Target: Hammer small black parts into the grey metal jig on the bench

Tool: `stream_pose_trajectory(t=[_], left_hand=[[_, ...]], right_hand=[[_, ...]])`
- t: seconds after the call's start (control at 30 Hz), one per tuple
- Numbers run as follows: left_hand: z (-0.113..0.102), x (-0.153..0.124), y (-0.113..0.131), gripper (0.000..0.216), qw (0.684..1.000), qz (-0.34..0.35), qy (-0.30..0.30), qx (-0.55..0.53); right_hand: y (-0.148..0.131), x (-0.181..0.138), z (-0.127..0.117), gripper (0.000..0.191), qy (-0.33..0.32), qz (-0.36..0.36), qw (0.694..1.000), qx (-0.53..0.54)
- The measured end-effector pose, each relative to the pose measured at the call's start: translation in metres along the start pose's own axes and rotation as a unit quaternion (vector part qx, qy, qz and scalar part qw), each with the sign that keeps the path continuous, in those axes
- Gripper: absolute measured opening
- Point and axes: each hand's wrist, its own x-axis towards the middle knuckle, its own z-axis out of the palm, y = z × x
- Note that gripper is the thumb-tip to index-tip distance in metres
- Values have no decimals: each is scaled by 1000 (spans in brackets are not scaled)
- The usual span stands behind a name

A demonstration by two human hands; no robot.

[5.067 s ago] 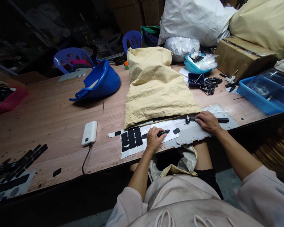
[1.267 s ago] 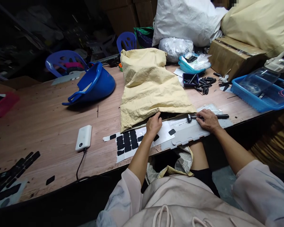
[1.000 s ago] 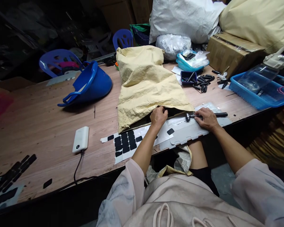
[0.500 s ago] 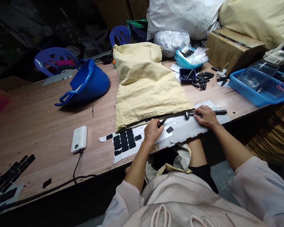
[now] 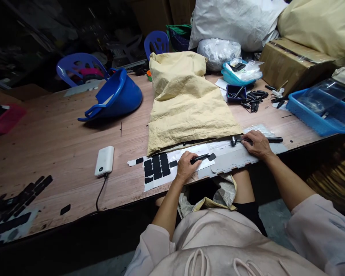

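Note:
My left hand [image 5: 186, 167] is closed around a slim black pen-like tool [image 5: 199, 158], its exact kind unclear. The tool's far end points right, at a single rounded black pad [image 5: 212, 157] on white sheet. At the right, my right hand [image 5: 257, 144] is closed over the handle of a small hammer [image 5: 273, 140], which lies flat with its metal head to the left. Left of my left hand, rows of black pads [image 5: 156, 166] sit on a white backing sheet [image 5: 149, 186]. A grey-white board [image 5: 227, 163] lies along the table's front edge.
A yellow woven sack [image 5: 189, 103] lies just beyond my hands. On the left are a blue tub [image 5: 123, 96] and a white power bank [image 5: 104, 161] with a cable. Black tubular parts [image 5: 257, 97] and a blue basket [image 5: 310, 115] are at the right.
The tool in my left hand has swung from pointing up and right to lying flatter, its end now at the single pad. My right hand stays on the hammer. The view has shifted slightly.

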Motion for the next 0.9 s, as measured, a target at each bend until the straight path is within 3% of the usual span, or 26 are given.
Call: stream_pose_trajectory(t=[0.13, 0.23, 0.47, 0.57, 0.77, 0.9], left_hand=[[1, 0, 1, 13, 1000, -13, 6, -17], [1, 2, 2, 15, 1000, -25, 5, -14], [3, 4, 2, 16, 999, -25, -4, 20], [3, 4, 2, 16, 999, -23, -7, 23], [6, 6, 0, 16, 1000, -31, -3, 0], [5, 6, 0, 14, 1000, -29, -5, -10]], right_hand=[[-1, -1, -4, 20, -3, -10, 1000, 4], [-20, -5, -8, 22, 22, -8, 1000, 5], [-132, -26, 2, 28, 46, 13, 991, 124], [-165, -32, 12, 31, 36, 1, 991, 132], [-185, -32, 18, 36, 24, -17, 995, 90], [-193, -32, 17, 50, 34, -45, 995, 78]])
